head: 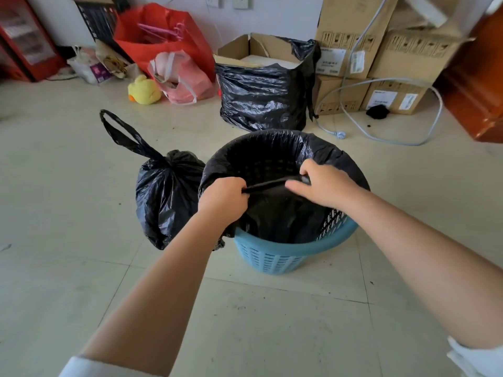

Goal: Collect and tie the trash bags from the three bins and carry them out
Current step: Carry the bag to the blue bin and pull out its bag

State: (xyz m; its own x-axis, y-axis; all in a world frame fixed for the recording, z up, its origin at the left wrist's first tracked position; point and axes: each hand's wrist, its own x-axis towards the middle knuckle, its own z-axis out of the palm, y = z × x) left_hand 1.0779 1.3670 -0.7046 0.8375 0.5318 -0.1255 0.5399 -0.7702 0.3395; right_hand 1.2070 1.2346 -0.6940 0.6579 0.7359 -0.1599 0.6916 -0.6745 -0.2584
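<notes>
Fingers (239,186) of left hand (223,200) curled tight round one end of black bag strip (268,183); right hand (324,186) pinches the other end, fingers partly bent. Strip runs left-right across mouth of blue bin (272,257), centre frame, bag liner (272,148) still draped over far rim. Thin film, soft, light, slippery, tears if yanked; best held at gathered rim or handle loops, not mid-wall. Tied bag (168,197) sits on floor (81,186) touching bin's left side, loop handle (122,131) pointing up-left. Third bag (258,99) upper centre, lining a cardboard box (245,49).
</notes>
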